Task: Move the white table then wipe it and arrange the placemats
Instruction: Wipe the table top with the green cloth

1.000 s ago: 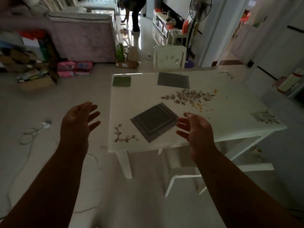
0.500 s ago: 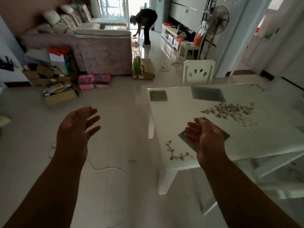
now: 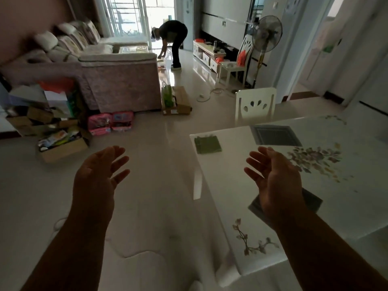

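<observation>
The glossy white table (image 3: 241,185), printed with flower sprays, sits at right with two grey square mats (image 3: 275,135) and a green cloth (image 3: 207,144) lying flat on it. Both hands are empty with fingers spread: the left hand (image 3: 98,177) over bare floor, the right hand (image 3: 275,181) above the near mat. A white chair (image 3: 255,102) stands behind the table.

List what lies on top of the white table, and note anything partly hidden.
On the white table: a green cloth near the far left corner, a far grey placemat, and a near grey placemat largely covered by the right hand. Printed flowers decorate the top.
</observation>
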